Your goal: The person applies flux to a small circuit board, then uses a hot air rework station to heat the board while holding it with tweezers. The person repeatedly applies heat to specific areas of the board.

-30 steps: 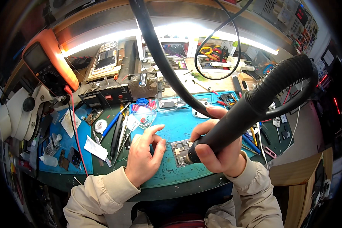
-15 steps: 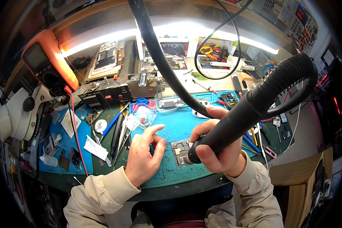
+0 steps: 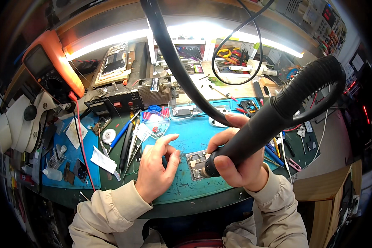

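Observation:
My right hand [image 3: 256, 175] is wrapped round the black handle of a hot air gun [image 3: 252, 136]. Its nozzle tilts down to the left, over the right edge of a small circuit board [image 3: 195, 162]. Part of that board is hidden behind the nozzle and my fingers. The board lies on a blue work mat [image 3: 186, 142]. Left of it, my left hand [image 3: 158, 167] hovers or rests at the mat's edge, loosely curled with thumb and forefinger apart. Nothing shows between its fingers.
An orange multimeter [image 3: 53, 68] stands at the far left. Tweezers and a blue pen [image 3: 122, 132] lie left of the mat, near a clear plastic dish [image 3: 156, 124]. The gun's thick black hose [image 3: 173, 62] hangs across the middle. Pliers [image 3: 225, 53] sit in a back compartment.

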`<state>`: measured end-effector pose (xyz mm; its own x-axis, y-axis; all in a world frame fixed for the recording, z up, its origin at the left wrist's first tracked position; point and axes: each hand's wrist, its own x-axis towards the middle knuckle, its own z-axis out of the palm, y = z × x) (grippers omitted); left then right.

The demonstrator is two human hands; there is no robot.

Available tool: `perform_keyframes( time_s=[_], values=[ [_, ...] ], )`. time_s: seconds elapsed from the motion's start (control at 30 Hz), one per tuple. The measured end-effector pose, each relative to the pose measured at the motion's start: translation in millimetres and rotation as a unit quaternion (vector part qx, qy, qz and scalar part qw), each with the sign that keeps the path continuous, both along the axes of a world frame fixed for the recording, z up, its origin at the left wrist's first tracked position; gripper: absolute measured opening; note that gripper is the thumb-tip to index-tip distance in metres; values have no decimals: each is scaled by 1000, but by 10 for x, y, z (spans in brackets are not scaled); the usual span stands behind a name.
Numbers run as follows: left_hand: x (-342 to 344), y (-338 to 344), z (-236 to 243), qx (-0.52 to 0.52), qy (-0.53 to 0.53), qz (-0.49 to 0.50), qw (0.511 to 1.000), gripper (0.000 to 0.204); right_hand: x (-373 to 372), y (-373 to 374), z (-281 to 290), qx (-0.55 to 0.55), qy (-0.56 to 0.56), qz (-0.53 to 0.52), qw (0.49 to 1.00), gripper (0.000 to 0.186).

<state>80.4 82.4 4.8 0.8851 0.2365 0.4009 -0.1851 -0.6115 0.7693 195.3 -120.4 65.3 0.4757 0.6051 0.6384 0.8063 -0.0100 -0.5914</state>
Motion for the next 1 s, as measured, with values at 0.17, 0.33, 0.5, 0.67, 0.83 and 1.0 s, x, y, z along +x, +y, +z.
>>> perform_keyframes(
  time_s=[0.17,0.33,0.5,0.67,0.83,1.0],
  values=[
    [2,-3,3,-2,3,-2,1000,38,-2,8,-27,9,41,3,999,33],
    [-5,-1,1,2,4,2,1000,38,10,-3,21,-8,-3,-8,1000,34],
    [-2,4,-9,1,1,2,1000,39,-6,0,-29,18,39,11,999,40],
    [-3,5,0,7,-10,8,1000,39,-14,1,-1,24,58,24,998,54],
    [-25,43,8,-2,29,-6,1000,43,59,-41,32,-20,-33,6,999,42],
    [-35,50,12,-26,34,-2,999,43,77,-109,32,-58,-87,-10,994,33]
  ],
)
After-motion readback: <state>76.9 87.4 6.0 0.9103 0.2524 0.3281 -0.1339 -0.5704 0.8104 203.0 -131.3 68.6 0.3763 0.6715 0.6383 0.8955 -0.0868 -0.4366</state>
